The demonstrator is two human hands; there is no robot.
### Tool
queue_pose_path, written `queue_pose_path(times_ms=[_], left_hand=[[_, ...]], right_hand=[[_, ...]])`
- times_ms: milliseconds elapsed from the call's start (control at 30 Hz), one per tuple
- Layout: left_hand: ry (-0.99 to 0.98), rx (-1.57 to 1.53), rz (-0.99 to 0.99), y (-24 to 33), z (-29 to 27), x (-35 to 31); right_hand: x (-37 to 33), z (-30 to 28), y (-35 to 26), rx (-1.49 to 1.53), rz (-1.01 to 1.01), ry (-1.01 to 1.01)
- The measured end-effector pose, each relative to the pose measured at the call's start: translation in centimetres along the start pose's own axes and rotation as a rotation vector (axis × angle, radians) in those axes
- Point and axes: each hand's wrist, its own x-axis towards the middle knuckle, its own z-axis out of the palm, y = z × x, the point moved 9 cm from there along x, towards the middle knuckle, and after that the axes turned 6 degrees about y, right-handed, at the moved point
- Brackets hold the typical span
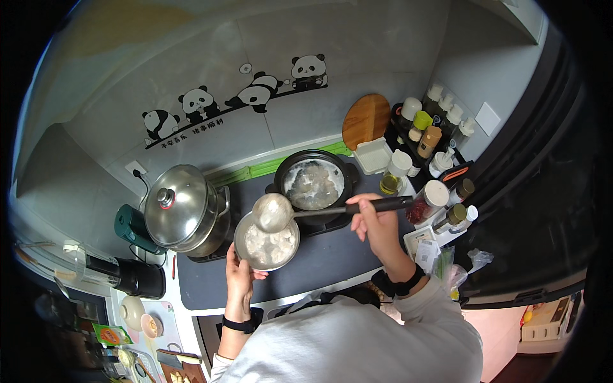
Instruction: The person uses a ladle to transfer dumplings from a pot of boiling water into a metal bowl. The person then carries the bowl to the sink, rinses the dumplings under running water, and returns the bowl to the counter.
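My left hand (239, 278) grips the near left rim of a small metal bowl (297, 247), which holds pale lumpy pieces in some liquid. In my right hand (378, 231) is the black handle of a metal ladle (273, 214). The ladle's scoop is over the far part of the bowl, with something pale and wet in it; whether it touches the bowl I cannot tell. Just beyond, a black cooking pot (280, 179) stands on the stove, filled with cloudy, foamy liquid and dark lumps.
A large lidded steel pot (177, 207) stands at the left. A round wooden board (366, 121), a white tray (371, 157), an oil bottle (396, 171) and several seasoning jars (429, 142) line the right side. A cleaver (171, 359) lies on a cutting board at lower left.
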Motion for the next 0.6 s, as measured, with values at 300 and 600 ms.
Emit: queue_pose_path(times_ms=[300,600], left_hand=[[-0.008,-0.002,0.002,0.2,0.3,-0.9],[-0.006,-0.049,0.000,-0.3,-0.3,-2.0]], right_hand=[[-6.3,5.5,-4.7,-0.270,-0.662,-0.315],[-13.0,7.5,-7.4,-0.580,-1.002,-0.661]])
